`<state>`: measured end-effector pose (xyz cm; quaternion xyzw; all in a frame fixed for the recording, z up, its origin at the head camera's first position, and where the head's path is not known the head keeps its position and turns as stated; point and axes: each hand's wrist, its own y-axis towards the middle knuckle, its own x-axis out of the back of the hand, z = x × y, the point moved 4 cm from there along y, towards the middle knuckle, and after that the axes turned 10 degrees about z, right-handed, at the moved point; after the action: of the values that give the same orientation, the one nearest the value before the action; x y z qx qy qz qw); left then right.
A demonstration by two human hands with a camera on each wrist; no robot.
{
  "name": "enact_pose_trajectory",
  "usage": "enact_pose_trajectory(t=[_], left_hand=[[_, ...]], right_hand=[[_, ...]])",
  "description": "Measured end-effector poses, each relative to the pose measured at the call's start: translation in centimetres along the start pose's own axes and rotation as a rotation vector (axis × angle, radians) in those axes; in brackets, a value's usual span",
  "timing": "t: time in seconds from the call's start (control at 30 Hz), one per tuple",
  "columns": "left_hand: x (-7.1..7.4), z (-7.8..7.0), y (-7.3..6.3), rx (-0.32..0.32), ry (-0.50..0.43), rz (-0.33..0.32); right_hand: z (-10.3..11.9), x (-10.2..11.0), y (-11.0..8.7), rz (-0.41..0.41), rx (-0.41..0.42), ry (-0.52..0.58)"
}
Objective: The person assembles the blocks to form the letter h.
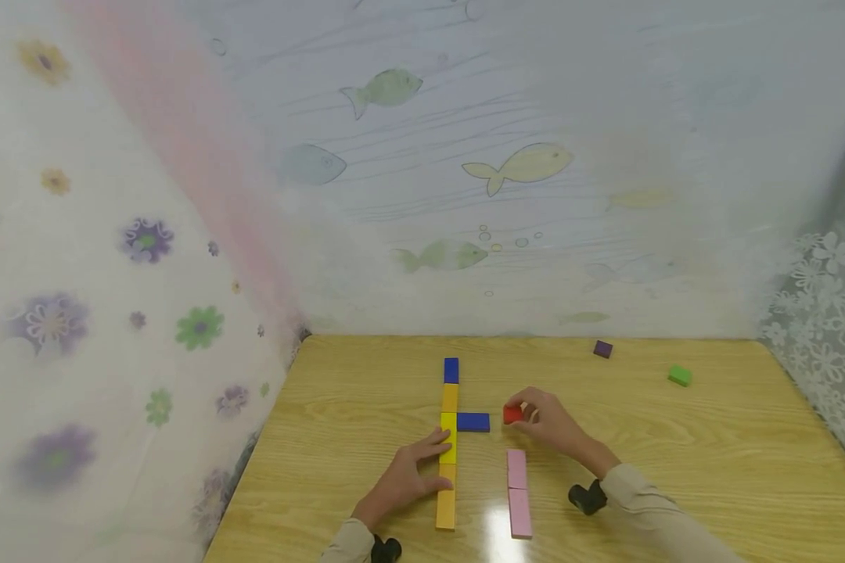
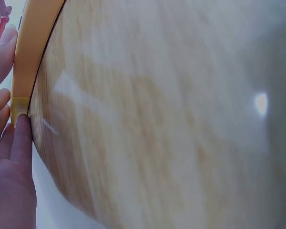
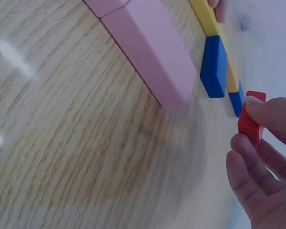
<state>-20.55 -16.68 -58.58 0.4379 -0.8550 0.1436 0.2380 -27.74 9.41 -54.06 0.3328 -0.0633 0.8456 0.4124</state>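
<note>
A red block (image 1: 512, 414) is pinched between the thumb and fingers of my right hand (image 1: 545, 422), right of a blue block (image 1: 473, 422). That blue block lies crosswise against a straight column of blocks. From top to bottom the column has a short blue block (image 1: 451, 371), an orange block (image 1: 450, 397), yellow (image 1: 448, 438) and a lower orange block (image 1: 446, 508). My left hand (image 1: 408, 473) touches the column, its fingers extended over the yellow part and its thumb at the lower orange block. In the right wrist view the red block (image 3: 250, 121) is held by its sides.
Two pink blocks (image 1: 518, 493) lie end to end between my hands. Farther back on the wooden table (image 1: 746, 469) are a dark purple block (image 1: 602, 349) and a green block (image 1: 679, 375). Patterned sheets (image 1: 408, 195) stand behind the table and at its sides.
</note>
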Motion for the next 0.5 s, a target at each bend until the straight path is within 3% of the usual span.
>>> enact_pose_trajectory(t=[0.5], left_hand=[[-0.1, 0.5, 0.0, -0.001, 0.016, 0.004]], right_hand=[[-0.4, -1.7, 1.2, 0.056, -0.058, 0.039]])
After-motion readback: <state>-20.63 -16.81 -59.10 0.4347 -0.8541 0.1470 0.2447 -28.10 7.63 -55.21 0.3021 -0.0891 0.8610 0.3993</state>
